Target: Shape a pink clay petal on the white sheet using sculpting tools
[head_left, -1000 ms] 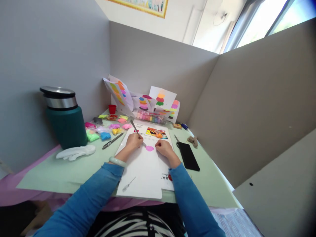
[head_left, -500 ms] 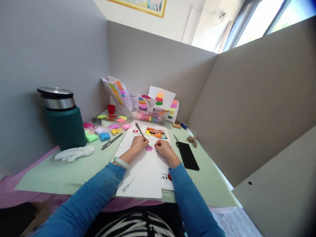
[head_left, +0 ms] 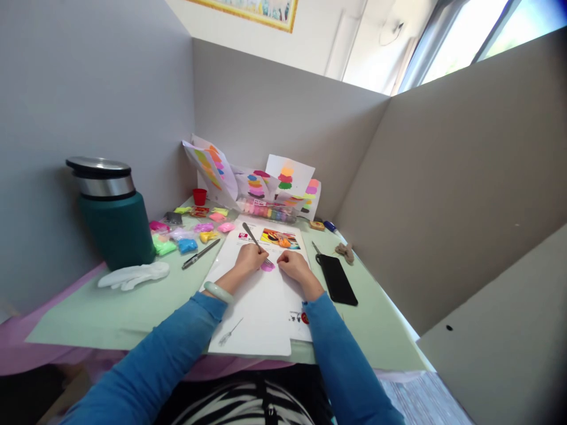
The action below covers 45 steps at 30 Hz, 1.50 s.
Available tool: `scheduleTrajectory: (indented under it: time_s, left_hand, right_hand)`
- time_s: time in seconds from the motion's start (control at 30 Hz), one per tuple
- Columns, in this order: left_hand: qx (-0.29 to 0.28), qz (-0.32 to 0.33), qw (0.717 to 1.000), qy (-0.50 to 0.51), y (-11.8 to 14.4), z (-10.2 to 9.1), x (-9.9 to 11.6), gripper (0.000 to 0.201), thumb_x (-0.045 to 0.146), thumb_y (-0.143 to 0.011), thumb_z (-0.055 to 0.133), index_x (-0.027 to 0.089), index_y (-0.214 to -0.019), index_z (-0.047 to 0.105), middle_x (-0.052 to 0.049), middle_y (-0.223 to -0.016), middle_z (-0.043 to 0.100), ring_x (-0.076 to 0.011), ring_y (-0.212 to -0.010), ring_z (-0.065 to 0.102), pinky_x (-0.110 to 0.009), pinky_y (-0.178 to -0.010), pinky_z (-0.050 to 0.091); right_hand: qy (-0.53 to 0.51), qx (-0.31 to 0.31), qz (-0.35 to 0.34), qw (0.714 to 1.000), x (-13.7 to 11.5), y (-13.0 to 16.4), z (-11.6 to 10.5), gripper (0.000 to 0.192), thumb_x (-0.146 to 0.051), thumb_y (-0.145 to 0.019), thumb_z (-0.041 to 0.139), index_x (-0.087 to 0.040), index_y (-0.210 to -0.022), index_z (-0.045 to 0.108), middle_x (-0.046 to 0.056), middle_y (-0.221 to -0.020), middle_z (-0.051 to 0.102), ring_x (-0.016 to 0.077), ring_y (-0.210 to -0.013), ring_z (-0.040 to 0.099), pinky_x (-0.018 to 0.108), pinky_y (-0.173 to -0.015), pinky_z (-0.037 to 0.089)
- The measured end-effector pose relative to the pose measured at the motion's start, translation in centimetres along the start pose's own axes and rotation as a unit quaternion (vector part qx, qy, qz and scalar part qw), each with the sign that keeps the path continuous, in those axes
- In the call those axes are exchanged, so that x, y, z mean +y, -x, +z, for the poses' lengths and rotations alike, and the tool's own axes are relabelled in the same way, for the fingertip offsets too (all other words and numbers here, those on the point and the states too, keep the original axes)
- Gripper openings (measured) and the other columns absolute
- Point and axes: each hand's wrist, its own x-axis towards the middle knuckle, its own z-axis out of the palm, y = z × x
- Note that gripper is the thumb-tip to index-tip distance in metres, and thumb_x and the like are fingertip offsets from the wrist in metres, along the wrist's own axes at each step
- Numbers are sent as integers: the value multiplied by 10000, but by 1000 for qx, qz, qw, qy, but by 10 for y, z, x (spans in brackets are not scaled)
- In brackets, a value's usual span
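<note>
My left hand (head_left: 250,258) grips a thin metal tool (head_left: 254,237) like a pen, its tip resting on a flat pink clay blob (head_left: 267,267). The blob lies on a white sheet (head_left: 259,307) in the middle of the green desk mat (head_left: 133,307). My right hand (head_left: 295,265) rests on the sheet just right of the blob, fingers curled, pressing the paper; nothing shows inside it. A green bangle sits on my left wrist.
A teal flask (head_left: 116,215) and a white glove (head_left: 133,275) are at left. Small coloured clay bags (head_left: 188,230), a pen (head_left: 201,253), a clay box (head_left: 268,209) and colour-sample sheets (head_left: 266,180) lie behind. A black phone (head_left: 336,278) lies right. Grey partitions enclose the desk.
My left hand slid right, bringing the tool's tip onto the pink blob, and the handle tilted more to the right. The right hand stayed put.
</note>
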Motion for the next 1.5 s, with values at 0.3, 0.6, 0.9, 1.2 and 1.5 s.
scheduleTrajectory:
  time_s: [0.3, 0.6, 0.9, 1.2, 1.5]
  left_hand:
    - [28, -36, 998, -33, -4, -8, -12, 251, 260, -762, 507, 163, -690, 727, -45, -513, 645, -189, -667, 653, -224, -647, 445]
    - [17, -15, 1000, -15, -5, -2, -8, 287, 291, -780, 492, 165, -651, 715, -45, -524, 648, -184, -648, 644, -226, -637, 436]
    - [37, -40, 998, -25, -4, -13, -15, 276, 263, -771, 494, 151, -629, 702, -53, -515, 642, -178, -621, 630, -227, -614, 422]
    - [13, -24, 999, -33, -4, -6, -10, 275, 271, -775, 498, 152, -709, 737, -47, -538, 660, -178, -646, 639, -221, -633, 434]
    - [10, -17, 1000, -17, -4, -10, -13, 306, 306, -786, 494, 148, -680, 733, -45, -513, 640, -166, -594, 614, -226, -591, 403]
  right_hand:
    - [0, -3, 4, 1000, 2, -1, 0, 157, -167, -718, 548, -204, -802, 675, 12, -874, 694, 145, -788, 590, 218, -657, 389]
    - [-3, 1, -1, 1000, 2, 0, 0, 150, -169, -717, 541, -204, -789, 668, 13, -866, 691, 144, -783, 584, 223, -659, 384]
    - [-3, 1, 0, 1000, 3, -2, 2, 155, -171, -707, 545, -204, -790, 672, 14, -861, 693, 146, -781, 588, 224, -651, 382]
    - [-5, 0, 2, 1000, 2, -1, 0, 157, -169, -708, 543, -200, -792, 672, 15, -855, 693, 147, -776, 587, 227, -653, 382]
    - [-11, 0, 1, 1000, 4, -2, 2, 152, -170, -708, 550, -203, -790, 673, 14, -863, 694, 148, -778, 586, 228, -656, 385]
